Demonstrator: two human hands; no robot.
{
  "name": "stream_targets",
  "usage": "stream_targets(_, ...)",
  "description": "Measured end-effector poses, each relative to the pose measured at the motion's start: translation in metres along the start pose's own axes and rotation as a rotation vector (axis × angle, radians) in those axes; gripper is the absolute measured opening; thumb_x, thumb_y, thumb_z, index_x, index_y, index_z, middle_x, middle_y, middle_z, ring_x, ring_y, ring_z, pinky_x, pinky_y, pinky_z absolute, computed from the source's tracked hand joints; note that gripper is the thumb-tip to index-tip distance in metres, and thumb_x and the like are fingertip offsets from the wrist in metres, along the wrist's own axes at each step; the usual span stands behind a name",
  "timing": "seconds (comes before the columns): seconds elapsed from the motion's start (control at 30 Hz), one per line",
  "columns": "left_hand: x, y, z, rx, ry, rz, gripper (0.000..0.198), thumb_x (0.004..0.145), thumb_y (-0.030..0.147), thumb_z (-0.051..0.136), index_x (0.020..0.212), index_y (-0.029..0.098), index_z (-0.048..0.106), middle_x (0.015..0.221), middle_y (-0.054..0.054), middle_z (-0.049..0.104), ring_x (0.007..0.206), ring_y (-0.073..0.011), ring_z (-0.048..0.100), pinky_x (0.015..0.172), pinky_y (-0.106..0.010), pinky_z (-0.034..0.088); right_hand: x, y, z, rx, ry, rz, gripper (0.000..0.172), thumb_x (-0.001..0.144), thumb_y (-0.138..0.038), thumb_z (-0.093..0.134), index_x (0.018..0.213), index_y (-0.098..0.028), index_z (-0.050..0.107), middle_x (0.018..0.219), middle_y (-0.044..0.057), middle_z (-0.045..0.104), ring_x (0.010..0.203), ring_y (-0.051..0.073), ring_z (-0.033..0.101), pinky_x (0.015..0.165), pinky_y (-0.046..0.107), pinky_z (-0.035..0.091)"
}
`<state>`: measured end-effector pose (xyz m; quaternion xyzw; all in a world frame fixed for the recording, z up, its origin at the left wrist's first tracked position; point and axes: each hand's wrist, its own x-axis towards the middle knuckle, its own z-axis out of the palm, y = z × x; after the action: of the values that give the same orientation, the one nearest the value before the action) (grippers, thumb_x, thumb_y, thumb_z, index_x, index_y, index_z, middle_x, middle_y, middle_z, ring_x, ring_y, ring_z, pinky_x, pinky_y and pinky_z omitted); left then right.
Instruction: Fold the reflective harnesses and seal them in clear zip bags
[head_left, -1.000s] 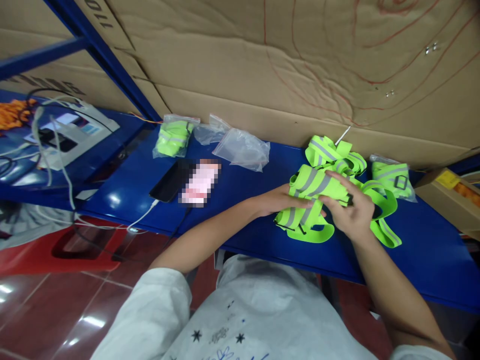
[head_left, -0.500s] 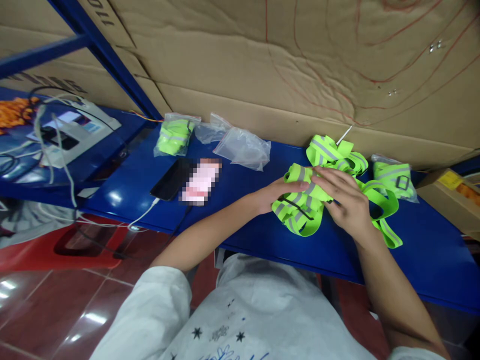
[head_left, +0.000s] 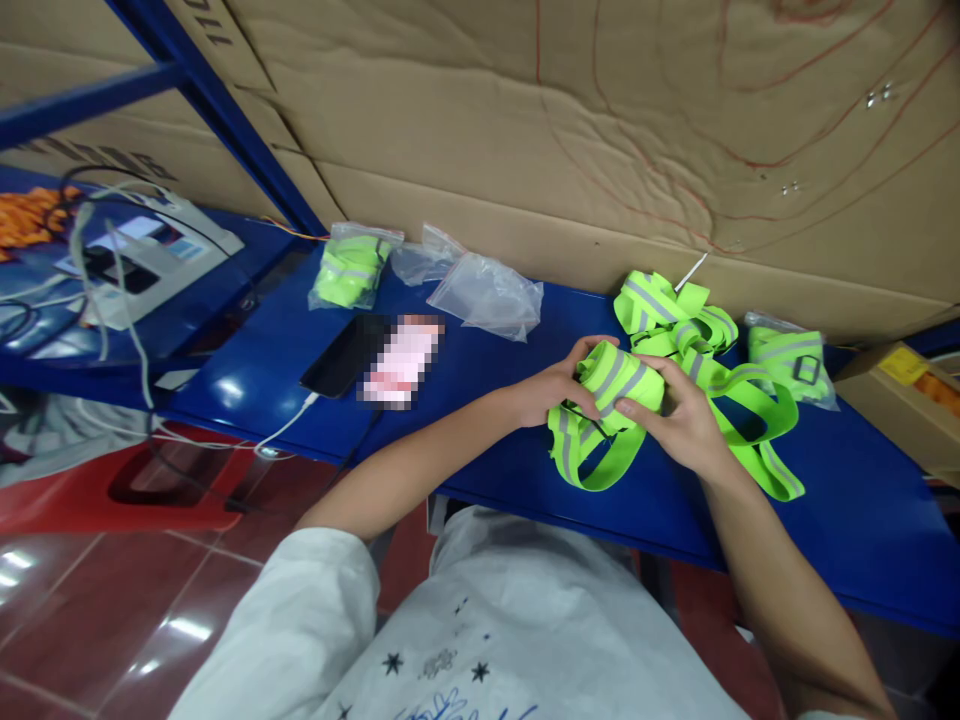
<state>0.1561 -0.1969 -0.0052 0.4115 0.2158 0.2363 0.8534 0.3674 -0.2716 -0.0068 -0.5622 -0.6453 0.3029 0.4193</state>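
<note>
A neon-yellow reflective strap (head_left: 624, 385) with grey stripes, partly rolled into a bundle, is held between my two hands above the blue table. My left hand (head_left: 553, 393) grips the bundle's left side, thumb in front. On its right side, my right hand (head_left: 681, 415) has its thumb pressed against the front, with the other fingers partly hidden behind. A loose loop of the strap hangs below the bundle. Just behind and to the right lies a looser heap of similar reflective straps (head_left: 652, 300), and one looped length trails toward the table's front.
A bagged strap (head_left: 349, 270) and clear plastic bags (head_left: 491, 295) lie at the back left. Nearer are a black phone (head_left: 337, 357) and a pixelated phone-like item (head_left: 403, 362), with cables. Another bagged strap (head_left: 793, 362) and a cardboard box (head_left: 870, 395) stand right. Cardboard (head_left: 450, 130) backs the table.
My right hand has moved from over the top of the bundle to its right side, thumb now in front. The rolled bundle has turned, and its loose loop hangs slightly lower.
</note>
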Motion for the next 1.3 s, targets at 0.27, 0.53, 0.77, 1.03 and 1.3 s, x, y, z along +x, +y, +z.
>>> stream_targets(0.27, -0.002, 0.001, 0.005, -0.073, -0.101, -0.002, 0.097, 0.052, 0.004, 0.088, 0.138, 0.033, 0.055, 0.113, 0.0, 0.069, 0.093, -0.0177, 0.071, 0.083, -0.03, 0.057, -0.004, -0.013, 0.002, 0.201, 0.136, -0.008, 0.053, 0.069, -0.041, 0.096, 0.115, -0.027, 0.073, 0.1, 0.002, 0.072, 0.085, 0.019, 0.066, 0.071, 0.03, 0.057)
stream_targets(0.53, 0.002, -0.003, 0.0, 0.06, -0.181, -0.109, 0.071, 0.058, 0.03, 0.1, 0.122, 0.019, 0.072, 0.106, -0.007, 0.078, 0.088, -0.0185, 0.073, 0.082, -0.03, 0.059, -0.004, -0.001, 0.0, 0.262, 0.139, -0.025, 0.056, 0.068, -0.039, 0.097, 0.119, -0.03, 0.073, 0.103, 0.001, 0.071, 0.087, 0.019, 0.064, 0.071, 0.03, 0.056)
stream_targets(0.77, 0.003, -0.007, 0.002, 0.151, -0.085, -0.055, 0.063, 0.065, 0.032, 0.097, 0.123, 0.022, 0.074, 0.116, -0.005, 0.079, 0.102, -0.019, 0.075, 0.096, -0.031, 0.059, -0.002, 0.001, 0.002, 0.2, 0.133, 0.001, 0.059, 0.07, -0.044, 0.095, 0.123, -0.031, 0.072, 0.113, 0.002, 0.073, 0.098, 0.023, 0.067, 0.081, 0.034, 0.059)
stream_targets(1.03, 0.005, -0.007, 0.002, 0.218, -0.049, 0.0, 0.068, 0.067, 0.038, 0.097, 0.129, 0.023, 0.073, 0.119, -0.006, 0.079, 0.108, -0.0219, 0.075, 0.103, -0.037, 0.058, 0.0, 0.005, 0.004, 0.141, 0.123, -0.019, 0.061, 0.076, -0.052, 0.09, 0.129, -0.03, 0.07, 0.123, 0.004, 0.072, 0.112, 0.028, 0.068, 0.094, 0.04, 0.059)
stream_targets(1.3, 0.007, -0.009, 0.001, 0.252, -0.035, 0.031, 0.07, 0.069, 0.044, 0.096, 0.13, 0.022, 0.072, 0.125, -0.01, 0.077, 0.116, -0.0249, 0.073, 0.106, -0.038, 0.055, 0.0, 0.002, 0.004, 0.103, 0.121, -0.011, 0.061, 0.077, -0.056, 0.088, 0.129, -0.03, 0.069, 0.124, 0.005, 0.072, 0.113, 0.028, 0.068, 0.094, 0.041, 0.06)
